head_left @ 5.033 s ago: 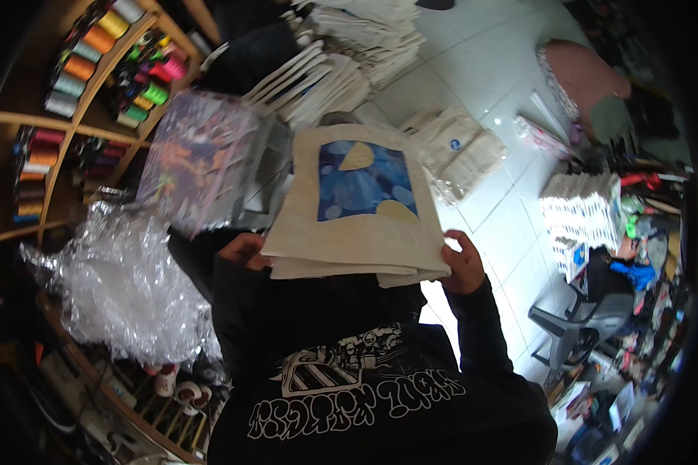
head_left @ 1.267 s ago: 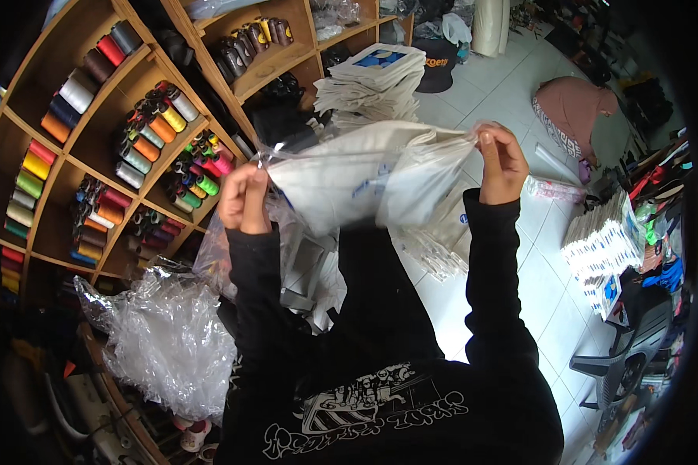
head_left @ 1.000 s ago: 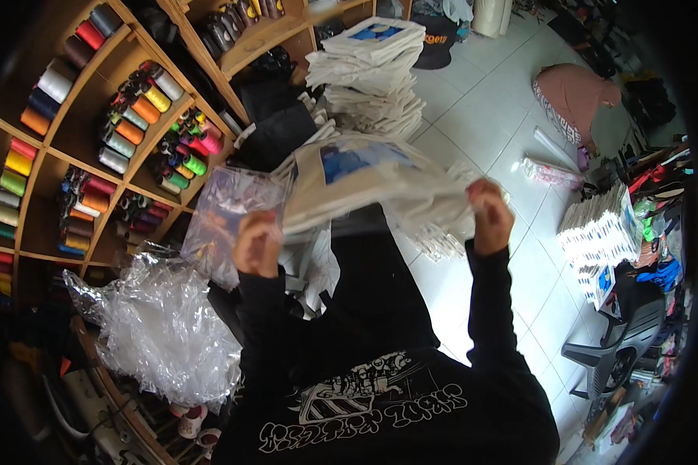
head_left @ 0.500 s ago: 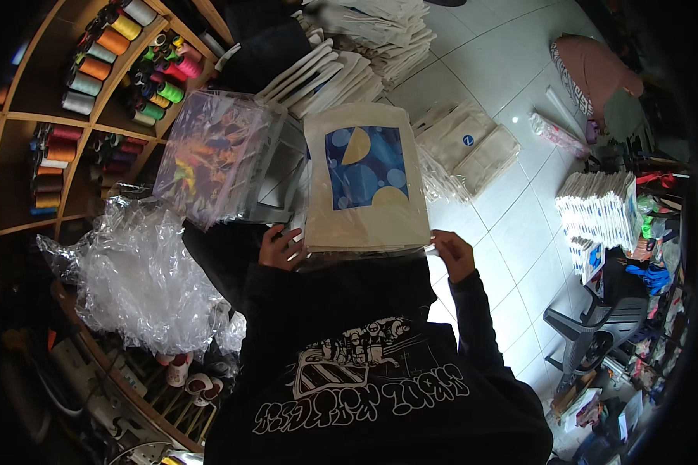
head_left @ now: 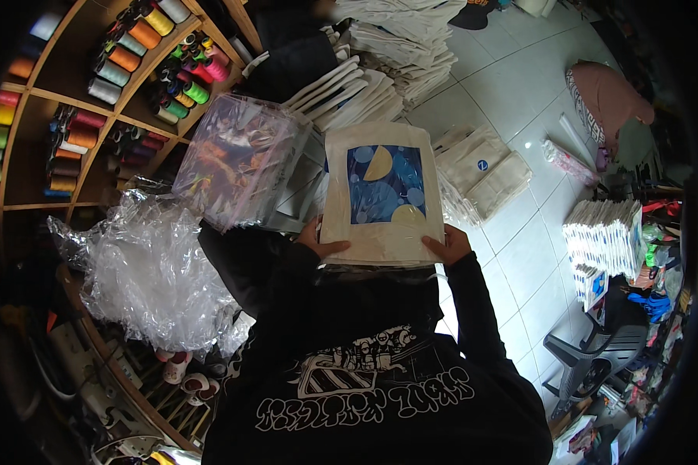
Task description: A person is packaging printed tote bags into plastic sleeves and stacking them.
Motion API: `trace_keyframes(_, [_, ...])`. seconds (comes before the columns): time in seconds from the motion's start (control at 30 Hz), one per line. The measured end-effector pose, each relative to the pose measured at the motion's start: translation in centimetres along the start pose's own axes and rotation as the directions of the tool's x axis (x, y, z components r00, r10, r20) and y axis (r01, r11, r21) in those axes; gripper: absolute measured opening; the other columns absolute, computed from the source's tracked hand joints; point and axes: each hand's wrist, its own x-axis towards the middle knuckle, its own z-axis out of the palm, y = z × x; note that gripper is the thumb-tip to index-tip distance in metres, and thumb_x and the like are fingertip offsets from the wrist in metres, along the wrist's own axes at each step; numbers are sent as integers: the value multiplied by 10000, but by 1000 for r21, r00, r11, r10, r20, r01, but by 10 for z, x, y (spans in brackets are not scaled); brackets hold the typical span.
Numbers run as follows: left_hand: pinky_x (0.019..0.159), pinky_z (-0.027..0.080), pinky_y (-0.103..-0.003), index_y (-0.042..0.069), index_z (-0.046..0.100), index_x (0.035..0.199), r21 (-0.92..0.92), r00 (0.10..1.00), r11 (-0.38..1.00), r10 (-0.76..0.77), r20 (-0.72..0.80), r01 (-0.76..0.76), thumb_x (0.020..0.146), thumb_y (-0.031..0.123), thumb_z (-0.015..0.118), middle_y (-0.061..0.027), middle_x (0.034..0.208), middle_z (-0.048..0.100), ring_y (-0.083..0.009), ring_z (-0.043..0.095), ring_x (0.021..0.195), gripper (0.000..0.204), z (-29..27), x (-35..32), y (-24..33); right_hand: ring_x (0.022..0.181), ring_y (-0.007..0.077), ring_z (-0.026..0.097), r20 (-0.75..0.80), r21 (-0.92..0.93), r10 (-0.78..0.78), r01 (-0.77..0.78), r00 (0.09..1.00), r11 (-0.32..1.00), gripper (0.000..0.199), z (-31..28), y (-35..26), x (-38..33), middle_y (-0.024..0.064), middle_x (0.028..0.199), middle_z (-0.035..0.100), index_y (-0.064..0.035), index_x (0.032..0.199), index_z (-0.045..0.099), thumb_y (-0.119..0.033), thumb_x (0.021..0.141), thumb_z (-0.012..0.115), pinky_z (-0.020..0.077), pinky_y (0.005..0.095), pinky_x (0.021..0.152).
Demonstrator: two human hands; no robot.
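While two hands grip, one tote bag (head_left: 381,194).

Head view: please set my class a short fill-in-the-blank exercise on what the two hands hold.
1. The left hand and right hand hold one folded cream ____ between them.
2. Its printed panel is mostly ____ in colour.
3. The shelves at the left hold spools of ____.

Missing words: bag; blue; thread

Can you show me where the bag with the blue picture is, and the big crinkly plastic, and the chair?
bag (head_left: 381,194), head view, on its blue printed picture.
crinkly plastic (head_left: 151,271), head view, middle of the clear heap.
chair (head_left: 597,358), head view, on its grey seat.
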Motion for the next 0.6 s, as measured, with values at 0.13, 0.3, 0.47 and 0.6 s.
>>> trace_keyframes(0.13, [894,393,-321,-16,363,1218,237,983,967,124,-133,-90,591,290,796,-151,1114,515,-221,509,1034,821,4,-9,3,700,169,615,-224,-121,8,-36,975,992,356,17,-17,-15,129,741,629,39,890,582,-258,723,684,482,273,609])
trace_keyframes(0.3, [925,364,-325,-13,248,1284,176,984,978,133,-116,-112,643,282,762,-178,1187,446,-247,464,1097,873,9,-14,-3,635,228,600,-353,-396,-66,-85,933,914,376,26,-26,-22,147,686,601,19,819,558,-316,700,679,455,317,565])
trace_keyframes(0.47, [955,319,-336,25,146,1339,-91,948,948,292,-127,-304,759,125,644,-164,1274,354,-228,376,1173,772,18,-22,-11,625,181,588,-336,-387,-78,-61,939,920,385,28,-17,-26,134,699,602,32,837,549,-316,718,666,459,286,564])
trace_keyframes(0.6, [955,314,-339,25,141,1341,2,928,942,330,-174,-335,763,118,634,-166,1290,331,-224,361,1182,765,28,-23,-8,636,182,586,-418,-313,-106,-33,902,949,372,38,-27,-34,135,704,596,33,845,539,-296,724,662,455,288,565])
